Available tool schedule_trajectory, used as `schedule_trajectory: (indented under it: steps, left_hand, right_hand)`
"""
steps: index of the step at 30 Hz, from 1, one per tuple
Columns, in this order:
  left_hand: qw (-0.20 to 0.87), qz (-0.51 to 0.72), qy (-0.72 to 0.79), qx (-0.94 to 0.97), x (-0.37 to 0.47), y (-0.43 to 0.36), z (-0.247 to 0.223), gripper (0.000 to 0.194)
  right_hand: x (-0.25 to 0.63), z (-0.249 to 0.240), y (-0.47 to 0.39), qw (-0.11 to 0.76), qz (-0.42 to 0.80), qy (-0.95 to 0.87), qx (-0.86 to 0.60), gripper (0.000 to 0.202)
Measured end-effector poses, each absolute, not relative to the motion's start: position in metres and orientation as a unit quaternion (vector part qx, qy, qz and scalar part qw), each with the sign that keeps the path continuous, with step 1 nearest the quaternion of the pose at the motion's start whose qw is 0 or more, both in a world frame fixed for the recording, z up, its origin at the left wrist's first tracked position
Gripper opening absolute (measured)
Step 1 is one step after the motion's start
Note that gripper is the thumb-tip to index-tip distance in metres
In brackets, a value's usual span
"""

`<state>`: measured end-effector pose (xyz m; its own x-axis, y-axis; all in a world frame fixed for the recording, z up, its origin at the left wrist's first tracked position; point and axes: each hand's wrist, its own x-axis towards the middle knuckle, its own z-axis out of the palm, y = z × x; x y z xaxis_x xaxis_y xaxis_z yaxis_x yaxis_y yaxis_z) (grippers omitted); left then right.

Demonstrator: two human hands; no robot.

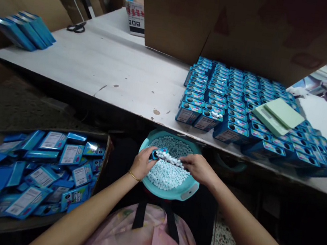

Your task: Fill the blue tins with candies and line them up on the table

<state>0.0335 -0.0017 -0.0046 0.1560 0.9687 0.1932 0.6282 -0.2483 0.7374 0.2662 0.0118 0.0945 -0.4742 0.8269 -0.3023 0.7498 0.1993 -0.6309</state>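
A teal basin [184, 192] full of small white and pale blue pellets [166, 175] rests at my lap. Over its left side my left hand [143, 163] is closed around a small blue box [154, 153], whose open end faces right. My right hand [198, 168], fingers closed, grips a scoop at the basin's right side; most of the scoop is hidden under a heap of white pellets [170, 159]. The heap reaches to the box's opening.
Rows of blue boxes [189, 114] stand on the white table [121, 76], with a pale green scale [278, 116] on them. A carton [108, 147] of blue boxes is at lower left. Black scissors [77, 27] and more boxes [27, 30] lie at the table's left.
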Motion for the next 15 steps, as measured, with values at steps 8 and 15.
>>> schedule_trajectory:
  steps: [8,15]
  left_hand:
    - [0.236,0.32,0.539,0.743,0.039,-0.004,-0.012,0.038]
    - [0.255,0.332,0.564,0.711,0.032,-0.004,-0.009,0.037]
  right_hand:
    - [0.227,0.134,0.02,-0.145,0.182,-0.814,-0.531,0.026]
    - [0.269,0.112,0.012,-0.076,0.199,-0.807,-0.551,0.031]
